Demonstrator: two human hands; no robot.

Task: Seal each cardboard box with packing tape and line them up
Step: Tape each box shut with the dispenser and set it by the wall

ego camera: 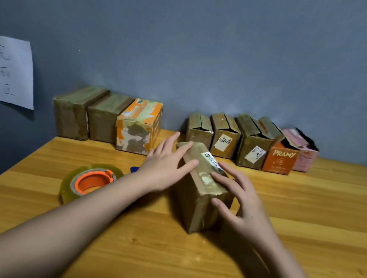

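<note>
A brown cardboard box (200, 204) lies in the middle of the wooden table (179, 271), its top flaps down and glossy with tape. My left hand (163, 167) rests flat on the box's left top edge, fingers straight. My right hand (240, 201) presses on the right side of the top, fingers spread, thumb against the near end face. A roll of clear packing tape (90, 181) on an orange dispenser core lies on the table to the left of the box.
Against the grey wall, three taped boxes (105, 118) stand in a row at the back left. Several boxes with loose flaps (252, 143) stand at the back right, one orange, one pink. A paper note (7, 70) hangs on the wall. A small blue object (134, 169) peeks out behind my left wrist.
</note>
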